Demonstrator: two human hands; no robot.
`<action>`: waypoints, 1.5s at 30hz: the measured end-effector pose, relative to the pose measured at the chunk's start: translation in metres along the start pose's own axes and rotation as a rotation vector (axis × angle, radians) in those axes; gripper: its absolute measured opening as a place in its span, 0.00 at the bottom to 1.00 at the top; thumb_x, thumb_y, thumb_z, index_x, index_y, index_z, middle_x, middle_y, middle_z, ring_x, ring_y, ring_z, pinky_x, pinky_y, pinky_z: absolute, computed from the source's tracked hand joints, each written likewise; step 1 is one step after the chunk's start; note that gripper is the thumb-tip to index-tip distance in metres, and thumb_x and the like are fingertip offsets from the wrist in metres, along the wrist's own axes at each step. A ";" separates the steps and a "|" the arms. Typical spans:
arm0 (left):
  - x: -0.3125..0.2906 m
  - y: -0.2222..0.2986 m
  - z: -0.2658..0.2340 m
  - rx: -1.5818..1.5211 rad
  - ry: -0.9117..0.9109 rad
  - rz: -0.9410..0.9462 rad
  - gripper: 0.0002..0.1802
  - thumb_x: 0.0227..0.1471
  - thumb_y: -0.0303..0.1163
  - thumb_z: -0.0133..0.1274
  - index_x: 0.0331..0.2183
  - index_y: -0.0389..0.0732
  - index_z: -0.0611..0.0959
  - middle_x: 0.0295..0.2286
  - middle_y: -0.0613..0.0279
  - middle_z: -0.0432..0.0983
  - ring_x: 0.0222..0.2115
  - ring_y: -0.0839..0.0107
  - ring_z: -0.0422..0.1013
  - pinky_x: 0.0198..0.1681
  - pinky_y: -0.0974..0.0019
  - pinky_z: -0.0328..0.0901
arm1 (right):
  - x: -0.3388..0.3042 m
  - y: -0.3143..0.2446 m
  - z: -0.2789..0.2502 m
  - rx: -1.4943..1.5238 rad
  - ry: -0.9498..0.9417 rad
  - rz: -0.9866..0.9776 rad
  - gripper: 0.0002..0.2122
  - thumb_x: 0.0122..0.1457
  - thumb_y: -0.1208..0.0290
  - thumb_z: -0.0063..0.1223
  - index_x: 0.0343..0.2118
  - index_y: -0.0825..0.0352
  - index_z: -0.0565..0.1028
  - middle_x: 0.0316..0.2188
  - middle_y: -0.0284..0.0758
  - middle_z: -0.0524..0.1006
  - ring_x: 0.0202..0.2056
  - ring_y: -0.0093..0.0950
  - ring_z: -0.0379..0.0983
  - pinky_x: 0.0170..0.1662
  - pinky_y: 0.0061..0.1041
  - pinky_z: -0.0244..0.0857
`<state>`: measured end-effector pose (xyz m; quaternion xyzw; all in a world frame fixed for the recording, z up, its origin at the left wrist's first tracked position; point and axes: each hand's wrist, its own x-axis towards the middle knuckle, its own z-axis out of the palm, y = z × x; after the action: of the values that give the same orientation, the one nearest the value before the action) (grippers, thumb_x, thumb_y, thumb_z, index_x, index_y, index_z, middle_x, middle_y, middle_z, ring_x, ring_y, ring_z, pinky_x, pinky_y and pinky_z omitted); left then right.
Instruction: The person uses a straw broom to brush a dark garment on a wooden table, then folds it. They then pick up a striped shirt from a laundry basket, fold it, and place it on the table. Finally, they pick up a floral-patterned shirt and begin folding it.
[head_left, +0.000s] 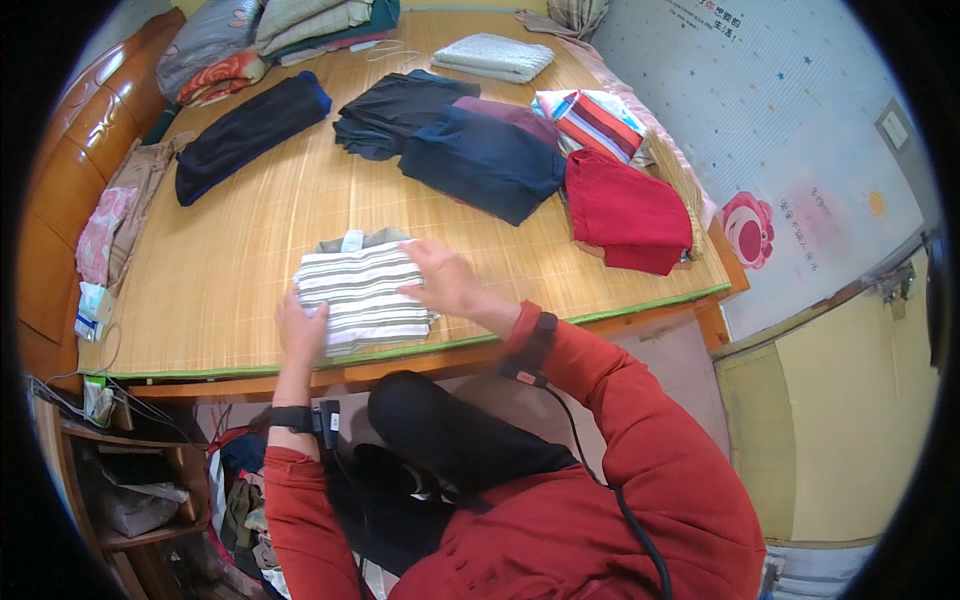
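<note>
A folded striped garment (pixel 365 290), white with dark grey stripes, lies flat near the bed's front edge. A grey collar with a pale tab (pixel 353 241) shows at its far side. My left hand (pixel 301 328) is against its left edge, fingers stretched along the side and thumb apart near the top. Over the upper right part is my right hand (pixel 446 278), its fingers spread and slightly blurred by motion. Neither hand is closed round the cloth.
Dark folded clothes (pixel 480 155) lie farther back on the bed mat (pixel 230 260). Red folded clothing (pixel 628 212) sits at the right, a dark navy piece (pixel 255 138) at the left. A white folded cloth (pixel 493 57) and stacked bedding (pixel 310 25) are at the back. Cables hang by the shelf (pixel 150 535).
</note>
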<state>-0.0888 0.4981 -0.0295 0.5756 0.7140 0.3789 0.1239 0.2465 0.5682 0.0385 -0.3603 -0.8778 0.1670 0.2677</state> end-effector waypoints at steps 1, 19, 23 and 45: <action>0.002 -0.001 -0.001 0.024 0.012 -0.014 0.44 0.55 0.44 0.70 0.64 0.32 0.71 0.56 0.34 0.75 0.59 0.40 0.71 0.63 0.47 0.67 | -0.003 0.010 -0.008 -0.050 0.004 0.138 0.37 0.60 0.50 0.71 0.68 0.64 0.70 0.61 0.47 0.77 0.64 0.50 0.72 0.65 0.48 0.68; 0.023 0.023 -0.019 -0.420 -0.253 -0.482 0.28 0.54 0.33 0.73 0.51 0.28 0.82 0.41 0.50 0.86 0.36 0.65 0.83 0.38 0.60 0.78 | 0.016 0.044 0.038 1.244 0.054 0.792 0.40 0.64 0.59 0.67 0.72 0.71 0.59 0.54 0.44 0.79 0.52 0.35 0.79 0.52 0.32 0.74; 0.009 0.035 -0.032 -0.563 -0.272 -0.576 0.24 0.57 0.33 0.71 0.50 0.28 0.84 0.39 0.52 0.87 0.35 0.64 0.84 0.39 0.60 0.78 | 0.008 0.025 0.030 1.181 -0.032 0.615 0.47 0.66 0.52 0.69 0.77 0.72 0.53 0.45 0.36 0.83 0.42 0.24 0.80 0.46 0.18 0.72; -0.020 0.032 -0.004 -0.530 0.010 -0.300 0.22 0.61 0.24 0.64 0.54 0.33 0.78 0.46 0.51 0.84 0.47 0.63 0.81 0.52 0.58 0.75 | 0.032 0.027 0.062 0.808 0.174 0.374 0.14 0.73 0.71 0.60 0.56 0.72 0.80 0.46 0.34 0.87 0.45 0.22 0.80 0.51 0.28 0.75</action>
<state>-0.0619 0.4799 -0.0107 0.4094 0.6678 0.5323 0.3211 0.2052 0.6032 -0.0132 -0.3918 -0.6364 0.5108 0.4250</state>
